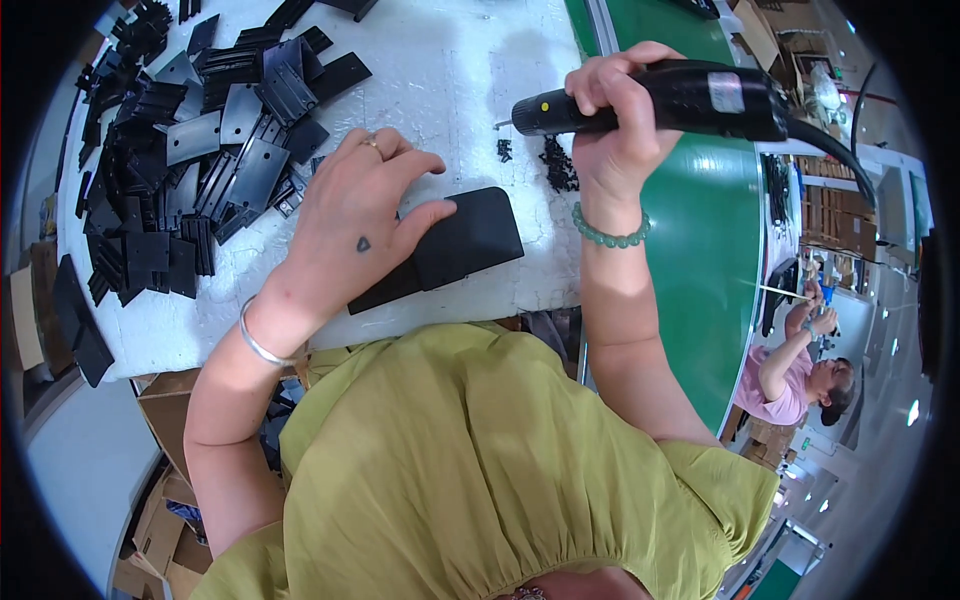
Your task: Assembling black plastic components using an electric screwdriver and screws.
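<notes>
Looks to me like somewhere in the middle of a screwing job, with plenty left on the pile. The black panel (472, 238) is on the counter (440, 90) right in front of the person, partly tucked under the left hand (365, 200). There's a seam across it, so it could be two pieces butted or overlapped together, but I can't tell if anything's fastened there, since the hand covers a good chunk of it.

Left hand is loosely spread: thumb reaching over the panel, index finger well apart from it, so not really pinching anything. Other fingers are curled and partly hidden. Right hand (625, 115) is wrapped firmly around a black power screwdriver (700, 98), held up off the panel with its bit pointing left, so no screw is being driven into the panel right now.

Supplies are sorted-ish: a small bunch of screws (504, 150) near the bit, and a bigger pile of screws (558, 165) just beside it. Over on the left there's a big messy heap of black plates (258, 175), all jumbled. I honestly couldn't pick out a finished stack, so no idea how many are done.
</notes>
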Available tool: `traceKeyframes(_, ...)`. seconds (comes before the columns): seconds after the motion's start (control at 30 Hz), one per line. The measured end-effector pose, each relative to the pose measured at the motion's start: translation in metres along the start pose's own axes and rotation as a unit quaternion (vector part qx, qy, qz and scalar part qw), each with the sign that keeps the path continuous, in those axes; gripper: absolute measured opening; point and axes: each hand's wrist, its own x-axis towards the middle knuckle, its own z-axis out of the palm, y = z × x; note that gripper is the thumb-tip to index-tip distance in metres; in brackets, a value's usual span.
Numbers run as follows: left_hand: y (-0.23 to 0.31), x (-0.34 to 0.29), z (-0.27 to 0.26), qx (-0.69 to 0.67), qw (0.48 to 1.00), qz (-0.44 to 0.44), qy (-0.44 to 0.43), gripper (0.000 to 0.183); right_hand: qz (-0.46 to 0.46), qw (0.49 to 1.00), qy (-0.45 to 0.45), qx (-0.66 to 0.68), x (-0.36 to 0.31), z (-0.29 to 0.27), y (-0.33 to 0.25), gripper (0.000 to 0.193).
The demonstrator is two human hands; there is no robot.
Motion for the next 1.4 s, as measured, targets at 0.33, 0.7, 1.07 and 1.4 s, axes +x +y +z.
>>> traceKeyframes(0.33,0.002,0.046,0.023,-0.102,0.985,0.115,0.080,0.020,-0.064,0.978,-0.132,0.148,-0.012,0.004,-0.069,0.036)
traceKeyframes(0.7,0.016,0.032,0.012,-0.043,0.976,0.174,0.124,0.013,-0.039,0.964,-0.225,0.133,-0.015,0.008,-0.092,0.033)
traceKeyframes(1.07,0.018,0.014,0.002,-0.005,0.978,0.203,0.044,0.010,-0.019,0.947,-0.304,0.102,-0.034,0.017,-0.094,0.035)
traceKeyframes(1.4,0.022,-0.007,-0.005,-0.059,0.989,0.132,0.014,0.023,-0.004,0.962,-0.253,0.100,-0.057,0.024,-0.090,0.032)
